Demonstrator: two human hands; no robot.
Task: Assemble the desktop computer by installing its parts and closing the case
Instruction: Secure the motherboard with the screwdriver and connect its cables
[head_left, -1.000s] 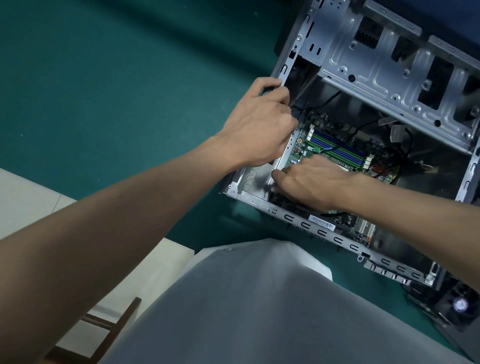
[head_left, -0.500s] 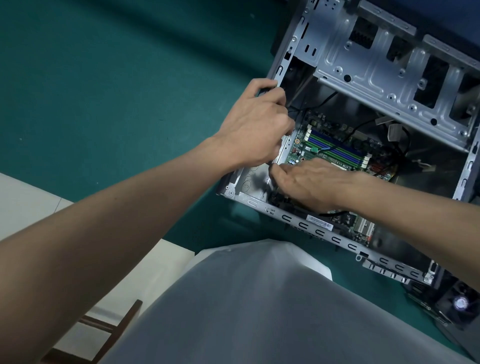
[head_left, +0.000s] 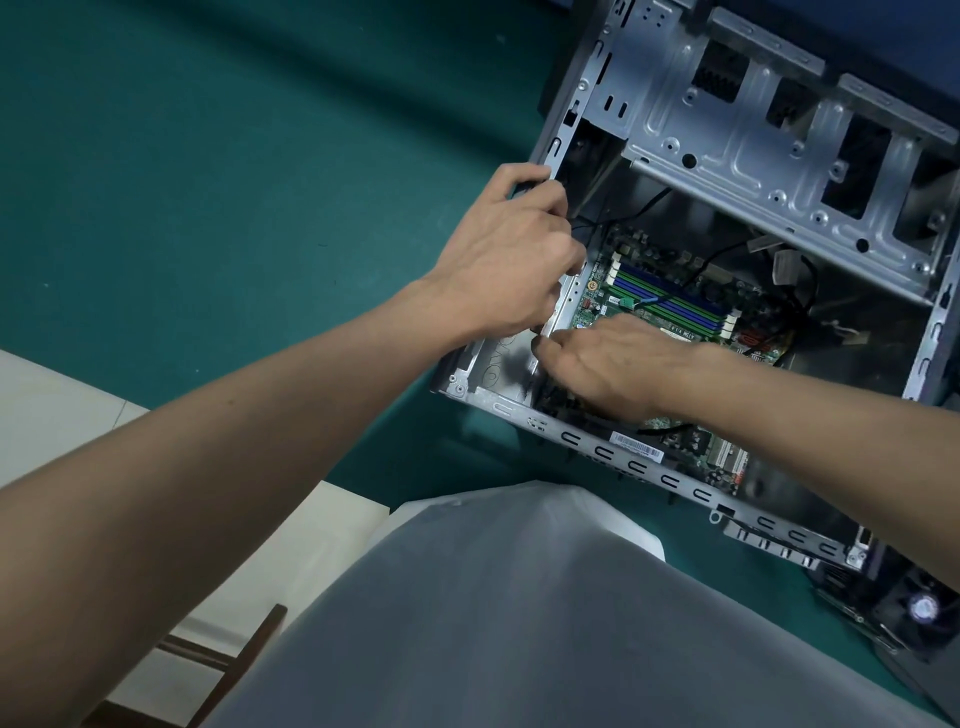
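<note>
The open computer case (head_left: 587, 441) lies on its side on the green table (head_left: 208, 156), at about 2 o'clock in the view. The left hand (head_left: 514, 249) grips the case rim on its 9 o'clock side, with the fingers (head_left: 545, 200) curled over the metal edge. The right hand (head_left: 613, 364) is inside the case near the 7 o'clock corner, over the motherboard (head_left: 670, 301). Its fingers are bent and close together, but I cannot tell if they pinch something. A drive cage (head_left: 753, 156) fills the 12 o'clock part of the case. A cooling fan (head_left: 924, 608) lies at 5 o'clock.
</note>
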